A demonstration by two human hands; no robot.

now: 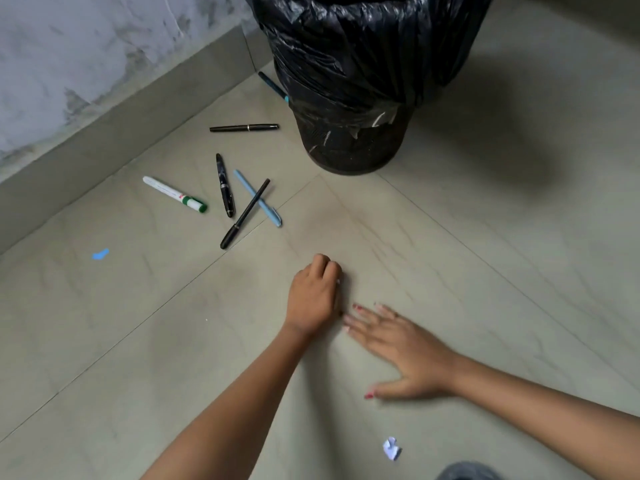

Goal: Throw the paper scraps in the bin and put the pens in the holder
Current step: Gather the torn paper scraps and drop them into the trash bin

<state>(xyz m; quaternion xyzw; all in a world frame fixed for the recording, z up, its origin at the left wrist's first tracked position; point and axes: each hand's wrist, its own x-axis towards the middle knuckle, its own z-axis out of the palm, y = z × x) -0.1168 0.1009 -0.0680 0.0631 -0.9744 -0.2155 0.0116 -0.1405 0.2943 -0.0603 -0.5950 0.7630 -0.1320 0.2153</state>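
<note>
My left hand (313,294) is a closed fist on the floor, with a bit of white paper showing at its fingers. Flat on the floor just to its right lies my right hand (405,344), fingers spread and holding nothing. One white paper scrap (391,447) sits near the bottom edge. Left of the bin (356,81), which is lined with a black bag, several pens are scattered: a white marker with a green cap (175,195), a black pen (225,185), a light blue pen (258,197) crossed by another black pen (245,213), and a thin black pen (244,127).
A dark pen (273,86) with a teal end lies partly behind the bin. A blue mark (100,253) is on the floor tiles at left. The wall and its skirting (114,109) run along the left side. A grey object (467,472) shows at the bottom edge.
</note>
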